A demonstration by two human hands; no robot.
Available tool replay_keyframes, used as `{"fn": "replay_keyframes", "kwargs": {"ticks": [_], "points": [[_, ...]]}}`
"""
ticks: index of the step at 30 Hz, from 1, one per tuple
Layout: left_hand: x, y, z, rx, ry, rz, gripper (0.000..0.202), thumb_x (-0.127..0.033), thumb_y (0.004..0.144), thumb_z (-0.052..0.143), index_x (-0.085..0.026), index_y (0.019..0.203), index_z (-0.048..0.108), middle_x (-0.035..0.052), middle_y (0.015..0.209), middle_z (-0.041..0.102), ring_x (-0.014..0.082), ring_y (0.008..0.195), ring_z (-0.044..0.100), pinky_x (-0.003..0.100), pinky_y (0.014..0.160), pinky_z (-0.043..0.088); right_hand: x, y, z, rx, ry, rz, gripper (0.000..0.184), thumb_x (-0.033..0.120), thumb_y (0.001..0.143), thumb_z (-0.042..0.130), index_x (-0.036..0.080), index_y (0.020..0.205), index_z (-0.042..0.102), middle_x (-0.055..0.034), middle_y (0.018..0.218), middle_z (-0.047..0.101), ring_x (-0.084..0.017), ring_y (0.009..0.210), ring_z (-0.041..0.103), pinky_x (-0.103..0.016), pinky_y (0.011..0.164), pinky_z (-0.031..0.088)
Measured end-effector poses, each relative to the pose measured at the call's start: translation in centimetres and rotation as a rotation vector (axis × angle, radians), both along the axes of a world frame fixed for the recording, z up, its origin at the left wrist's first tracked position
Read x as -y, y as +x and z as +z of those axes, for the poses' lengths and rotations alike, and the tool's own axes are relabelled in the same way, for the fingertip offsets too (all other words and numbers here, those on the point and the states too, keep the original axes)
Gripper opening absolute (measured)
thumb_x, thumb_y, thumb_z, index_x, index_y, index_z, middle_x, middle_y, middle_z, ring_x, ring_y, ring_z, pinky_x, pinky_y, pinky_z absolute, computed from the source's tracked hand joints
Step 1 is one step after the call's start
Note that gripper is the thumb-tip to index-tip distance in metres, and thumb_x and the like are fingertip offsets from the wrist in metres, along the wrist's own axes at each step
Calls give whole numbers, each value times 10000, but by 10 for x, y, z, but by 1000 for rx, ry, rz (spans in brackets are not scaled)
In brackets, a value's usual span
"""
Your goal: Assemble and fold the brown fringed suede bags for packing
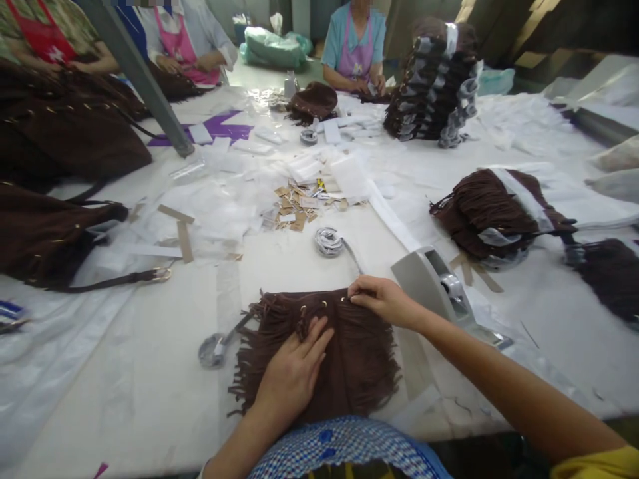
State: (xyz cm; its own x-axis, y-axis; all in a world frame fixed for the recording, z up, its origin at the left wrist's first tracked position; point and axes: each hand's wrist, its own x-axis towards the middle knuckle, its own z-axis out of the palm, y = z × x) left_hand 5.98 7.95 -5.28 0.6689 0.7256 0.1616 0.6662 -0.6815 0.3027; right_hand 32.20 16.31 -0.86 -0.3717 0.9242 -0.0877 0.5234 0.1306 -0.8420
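A dark brown fringed bag lies flat on the table in front of me, its fringe spread to both sides and small metal eyelets along its top. My left hand rests flat on its front with fingers stretched, beside a small tassel. At the top right corner, my right hand pinches the bag's upper edge. Wrapped strap coils lie around it: one coil to the left and another coil beyond the top edge.
A grey tape dispenser stands right of the bag. Paper tags lie heaped ahead. Brown bags crowd the left; a bundled fringed stack and a tall stack stand right. A metal post rises at left. Several co-workers sit opposite.
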Motion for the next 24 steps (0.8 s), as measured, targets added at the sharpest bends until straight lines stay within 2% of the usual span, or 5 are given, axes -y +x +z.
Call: {"fn": "replay_keyframes", "kwargs": {"ticks": [6,9,12,18,24], "points": [[-1,0,0,21,-34,-4,525,-149,971,429,-205,1488,358,69,1534,392,241,1415,358,445,1134,399,15,-4,-15,-474,-374,-335,302,462,797,704,179,872,631,15,755,603,-136,684,525,-239,650,399],[-1,0,0,32,-28,-1,522,-153,968,439,-208,1482,371,74,1498,448,244,1378,416,453,1114,426,18,-5,-15,-558,-397,-384,335,497,815,687,177,879,609,15,732,581,-131,669,516,-233,638,404],[0,-1,0,54,-13,7,505,-152,963,450,-200,1463,404,80,1457,499,253,1347,457,463,1094,448,20,-3,-9,-330,-240,-353,287,459,849,657,177,892,635,-7,753,607,-156,696,548,-260,650,432],[4,-2,0,296,8,56,332,-146,951,495,-176,1269,588,88,1256,650,223,1189,589,405,1050,491,40,-25,7,151,536,-138,201,209,960,539,216,1131,644,-71,1057,665,-194,921,610,-338,854,493],[6,-9,25,565,-65,288,155,-133,931,529,-185,1048,616,75,1084,660,162,1020,639,265,886,549,62,-56,-14,413,600,237,373,127,944,538,165,1314,564,-99,1241,650,-257,1133,562,-427,945,497]]}}
